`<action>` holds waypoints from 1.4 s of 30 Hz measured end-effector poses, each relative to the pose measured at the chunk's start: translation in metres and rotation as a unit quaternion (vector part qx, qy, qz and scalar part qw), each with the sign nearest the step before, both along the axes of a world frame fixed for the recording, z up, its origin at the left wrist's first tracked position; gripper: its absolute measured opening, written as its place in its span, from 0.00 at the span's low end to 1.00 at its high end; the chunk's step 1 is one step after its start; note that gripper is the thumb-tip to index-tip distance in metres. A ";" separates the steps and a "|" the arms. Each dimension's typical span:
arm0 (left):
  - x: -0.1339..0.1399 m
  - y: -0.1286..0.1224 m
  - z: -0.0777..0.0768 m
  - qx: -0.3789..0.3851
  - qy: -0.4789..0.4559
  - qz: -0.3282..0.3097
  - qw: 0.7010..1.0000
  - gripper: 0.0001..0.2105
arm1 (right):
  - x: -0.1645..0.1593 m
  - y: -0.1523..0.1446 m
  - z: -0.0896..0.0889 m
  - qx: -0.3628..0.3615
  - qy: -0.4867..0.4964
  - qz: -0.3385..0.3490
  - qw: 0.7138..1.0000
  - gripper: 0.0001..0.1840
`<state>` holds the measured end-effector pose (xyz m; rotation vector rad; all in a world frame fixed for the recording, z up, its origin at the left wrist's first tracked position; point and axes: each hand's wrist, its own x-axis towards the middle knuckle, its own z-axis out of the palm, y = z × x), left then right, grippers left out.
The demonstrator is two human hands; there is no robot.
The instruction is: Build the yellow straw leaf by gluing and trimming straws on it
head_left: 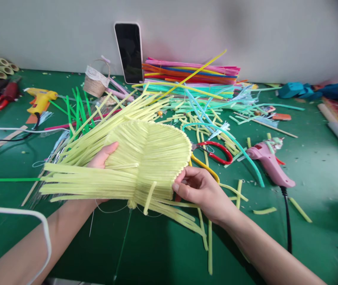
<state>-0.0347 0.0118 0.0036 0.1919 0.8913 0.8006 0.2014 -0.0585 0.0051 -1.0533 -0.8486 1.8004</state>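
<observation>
A large leaf made of pale yellow-green pipe cleaners (157, 146) is held up over the table. Loose pipe cleaner ends stick out to its left and lower right. My left hand (103, 155) grips it from the left, thumb on top and the other fingers hidden underneath. At the leaf's right edge, my right hand (197, 188) pinches the bordered rim between thumb and fingers. From the leaf's base a thin green stem (123, 245) runs downward. A needle (91, 223) dangles on a thread below the left side.
Red-and-yellow-handled scissors (226, 152) lie just right of the leaf, among cut pipe cleaner pieces. A pink glue gun (271, 164) rests farther right, a yellow glue gun (41, 99) at left. A phone (129, 53) leans on the wall beside bundled coloured pipe cleaners (192, 73). A white cable (42, 225) crosses the lower left.
</observation>
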 end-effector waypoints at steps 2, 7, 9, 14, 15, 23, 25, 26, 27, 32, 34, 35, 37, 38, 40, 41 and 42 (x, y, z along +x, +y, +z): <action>-0.001 0.000 -0.001 0.003 -0.001 0.001 1.000 0.26 | -0.001 0.001 0.000 0.001 0.002 -0.002 1.000 0.11; 0.004 -0.001 0.005 0.011 0.041 0.031 0.999 0.25 | 0.001 0.000 -0.001 -0.003 0.009 0.017 1.000 0.09; 0.005 -0.002 0.006 0.013 0.052 0.042 0.998 0.25 | 0.002 -0.001 -0.002 -0.005 0.010 0.020 1.000 0.08; 0.005 -0.003 0.005 0.027 0.043 0.025 0.998 0.26 | 0.003 -0.002 0.000 -0.009 0.019 0.023 1.000 0.09; 0.005 -0.003 0.005 0.028 0.045 0.024 0.998 0.26 | 0.003 -0.002 0.000 -0.009 0.023 0.023 0.999 0.09; 0.010 -0.004 0.011 0.027 0.070 0.050 0.996 0.26 | 0.003 0.001 0.004 -0.020 0.035 0.022 0.999 0.09; 0.010 -0.004 0.011 0.024 0.062 0.050 0.997 0.27 | 0.003 0.001 0.005 -0.021 0.028 0.021 0.999 0.10; 0.010 -0.004 0.012 0.022 0.058 0.049 0.997 0.27 | 0.003 0.001 0.005 -0.022 0.024 0.021 0.999 0.10; 0.009 -0.004 0.012 0.022 0.054 0.048 0.997 0.27 | 0.003 0.001 0.005 -0.022 0.021 0.019 0.999 0.10; 0.009 -0.003 0.012 0.012 0.039 0.034 0.999 0.26 | 0.002 0.000 0.003 -0.017 0.021 0.016 1.000 0.11; 0.008 -0.004 0.011 0.013 0.037 0.031 0.999 0.27 | 0.002 0.000 0.003 -0.018 0.024 0.020 0.999 0.11; 0.007 -0.004 0.010 0.015 0.036 0.028 0.999 0.28 | 0.002 0.000 0.003 -0.020 0.025 0.022 0.999 0.11; 0.004 -0.005 0.008 0.021 0.032 0.021 0.999 0.28 | 0.002 0.001 0.005 -0.024 0.029 0.023 0.999 0.10; 0.003 -0.005 0.006 0.024 0.028 0.014 0.999 0.28 | 0.003 0.001 0.006 -0.025 0.030 0.022 0.999 0.10; 0.000 -0.005 0.004 0.029 0.024 0.007 0.999 0.27 | 0.003 0.001 0.007 -0.022 0.030 0.020 0.999 0.10; -0.001 -0.005 0.003 0.033 0.023 0.008 0.999 0.27 | 0.003 0.001 0.007 -0.019 0.028 0.020 0.999 0.09; -0.001 -0.004 0.002 0.036 0.023 0.010 0.999 0.27 | 0.002 0.002 0.008 -0.016 0.027 0.021 0.999 0.09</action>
